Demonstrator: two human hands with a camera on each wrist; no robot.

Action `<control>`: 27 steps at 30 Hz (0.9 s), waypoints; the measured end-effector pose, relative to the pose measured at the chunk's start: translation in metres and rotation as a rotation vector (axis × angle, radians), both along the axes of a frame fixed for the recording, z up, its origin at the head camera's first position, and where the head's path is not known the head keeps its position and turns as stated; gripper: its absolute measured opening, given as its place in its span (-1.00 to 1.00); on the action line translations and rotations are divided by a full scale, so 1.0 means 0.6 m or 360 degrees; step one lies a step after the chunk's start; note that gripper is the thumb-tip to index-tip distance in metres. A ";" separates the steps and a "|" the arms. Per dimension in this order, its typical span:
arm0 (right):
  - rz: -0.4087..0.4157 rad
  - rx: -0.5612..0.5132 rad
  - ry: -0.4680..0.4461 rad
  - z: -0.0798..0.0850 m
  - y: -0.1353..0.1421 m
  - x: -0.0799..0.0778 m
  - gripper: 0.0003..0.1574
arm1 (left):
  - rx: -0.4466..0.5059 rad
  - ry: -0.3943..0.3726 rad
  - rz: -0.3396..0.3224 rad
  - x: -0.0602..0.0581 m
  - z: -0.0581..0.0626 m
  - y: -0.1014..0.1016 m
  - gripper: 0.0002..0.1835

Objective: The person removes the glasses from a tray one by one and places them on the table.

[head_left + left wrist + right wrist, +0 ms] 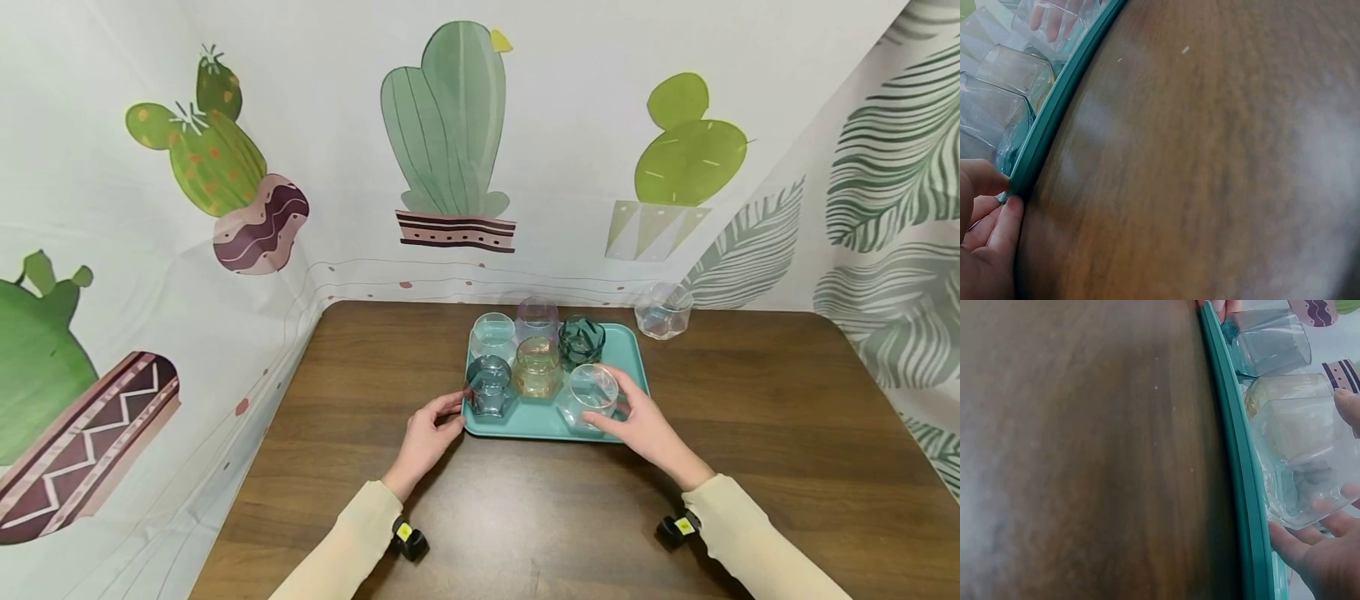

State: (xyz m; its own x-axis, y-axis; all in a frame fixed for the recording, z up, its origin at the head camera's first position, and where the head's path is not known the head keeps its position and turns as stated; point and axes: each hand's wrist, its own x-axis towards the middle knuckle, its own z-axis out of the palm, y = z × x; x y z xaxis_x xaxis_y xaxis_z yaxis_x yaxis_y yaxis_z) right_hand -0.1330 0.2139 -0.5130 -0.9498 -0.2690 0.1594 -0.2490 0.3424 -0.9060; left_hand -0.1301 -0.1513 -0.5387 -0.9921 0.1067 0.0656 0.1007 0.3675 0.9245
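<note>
Teal plastic tray (628, 354), rectangular, set on a dark wooden table (750, 433); its long axis runs left to right across the person's front, its near long edge facing the person.

Left hand (423, 437): at the tray's near left corner. The wrist view shows the thumb on top of the rim and the fingers (1004, 222) curled under it, so the corner is pinched between them.

Right hand (647, 427): at the tray's near right part, fingers wrapped round a clear glass tumbler (590, 393) that stands upright, mouth up, inside the tray. The fingertips (1288, 540) lie against the tumbler's wall just past the rim; whether the palm also bears on the tray edge is hard to tell.

Contents of tray, six glasses, all upright:
- blue-grey faceted glass (490, 386), near left, just beside the left thumb;
- amber glass (537, 368), near middle;
- clear glass tumbler, near right, as above;
- clear round glass (493, 335), far left;
- pale pink glass (537, 319), far middle;
- dark green glass (581, 340), far right.

Off the tray: one clear glass bowl-shaped cup (663, 310), on the table beyond the far right corner, near the cactus-print backdrop (450, 133).
</note>
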 end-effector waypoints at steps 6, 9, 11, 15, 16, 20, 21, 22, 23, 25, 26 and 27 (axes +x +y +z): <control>-0.0055 0.0062 0.0050 0.000 0.018 0.008 -0.08 | 0.0003 -0.0001 0.0008 0.001 0.001 0.002 -0.59; -0.0068 0.0061 0.0084 0.001 0.028 0.014 -0.08 | 0.0006 0.0003 0.0010 0.001 0.002 0.002 -0.59; -0.0073 0.0046 0.0105 0.003 0.035 0.018 -0.09 | 0.0003 0.0009 0.0010 0.001 0.002 0.003 -0.59; -0.0083 0.0022 0.0133 0.010 0.051 0.024 -0.08 | -0.0003 0.0001 0.0015 0.002 0.004 0.003 -0.59; -0.0085 0.0022 0.0140 0.012 0.056 0.025 -0.07 | -0.0006 -0.0002 0.0016 0.002 0.004 0.003 -0.59; -0.0116 0.0026 0.0150 0.023 0.076 0.028 -0.04 | -0.0002 -0.0015 0.0017 0.003 0.005 0.003 -0.59; -0.0125 0.0030 0.0161 0.026 0.081 0.029 -0.04 | -0.0001 -0.0017 0.0017 0.002 0.005 0.003 -0.59; -0.0133 0.0031 0.0171 0.030 0.087 0.029 -0.03 | 0.0001 -0.0018 0.0016 0.002 0.005 0.003 -0.59; -0.0142 0.0024 0.0179 0.033 0.092 0.028 -0.04 | 0.0003 -0.0021 0.0016 0.002 0.005 0.003 -0.59; -0.0156 0.0014 0.0209 0.038 0.103 0.027 -0.04 | 0.0002 -0.0020 0.0013 0.001 0.003 0.002 -0.60; -0.0170 0.0015 0.0223 0.041 0.109 0.026 -0.04 | 0.0000 -0.0024 0.0014 0.001 0.003 0.002 -0.60; -0.0184 0.0011 0.0235 0.043 0.115 0.025 -0.04 | -0.0002 -0.0026 0.0013 0.001 0.003 0.002 -0.60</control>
